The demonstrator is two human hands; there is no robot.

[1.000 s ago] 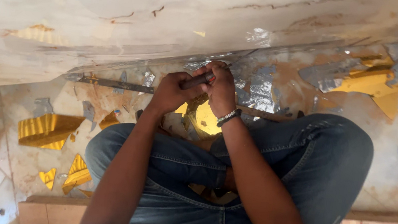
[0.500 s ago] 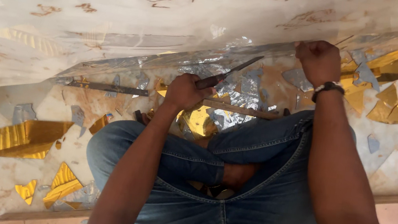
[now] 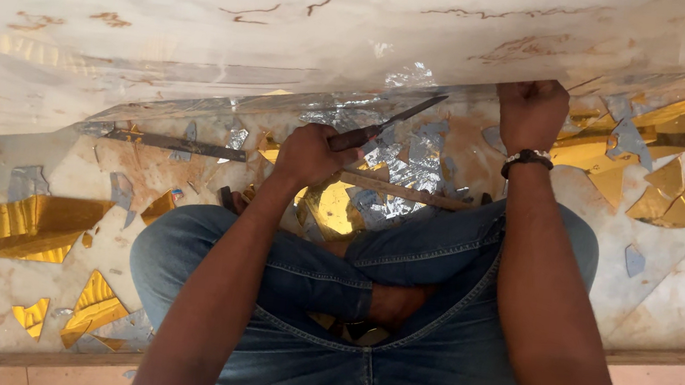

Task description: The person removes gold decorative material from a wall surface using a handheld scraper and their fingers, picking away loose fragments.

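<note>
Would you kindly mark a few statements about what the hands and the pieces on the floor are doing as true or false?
1. The left hand holds a dark-handled knife. True.
2. The right hand rests on the knee. False: it grips the lower edge of the large white sheet overhead.
3. A beaded bracelet sits on the right wrist. True.
4. The scraps on the floor are all red. False: they are shiny gold pieces and crumpled silver foil scraps.
5. The person wears blue jeans. True.
</note>
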